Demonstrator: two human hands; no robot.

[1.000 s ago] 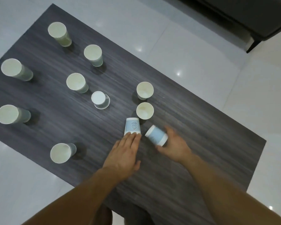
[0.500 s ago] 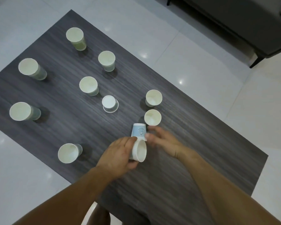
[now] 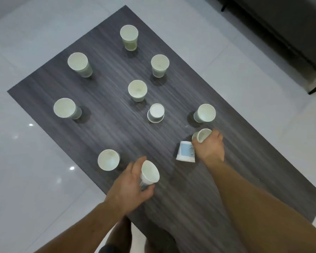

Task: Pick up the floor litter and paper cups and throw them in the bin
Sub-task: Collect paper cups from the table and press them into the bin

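Note:
My left hand (image 3: 130, 187) grips a white paper cup (image 3: 150, 173) with its mouth tilted up and to the right, just above the near part of the dark wood table (image 3: 106, 132). My right hand (image 3: 209, 147) holds another paper cup (image 3: 202, 135), tipped with its mouth facing left. A blue-printed cup (image 3: 185, 151) stands upside down against that hand's left side. Several more cups stand upright across the table, among them one (image 3: 109, 159) close to my left hand and one (image 3: 205, 113) beyond my right hand. An inverted cup (image 3: 156, 112) sits mid-table.
White glossy floor tiles (image 3: 35, 170) surround the table on all sides. A dark sofa (image 3: 288, 30) on thin legs fills the top right corner. My legs show below the table's near edge. No bin is in view.
My left hand has drawn back toward me with its cup. My right hand has taken hold of the upright cup beside the inverted blue one and tipped it. The camera has shifted left.

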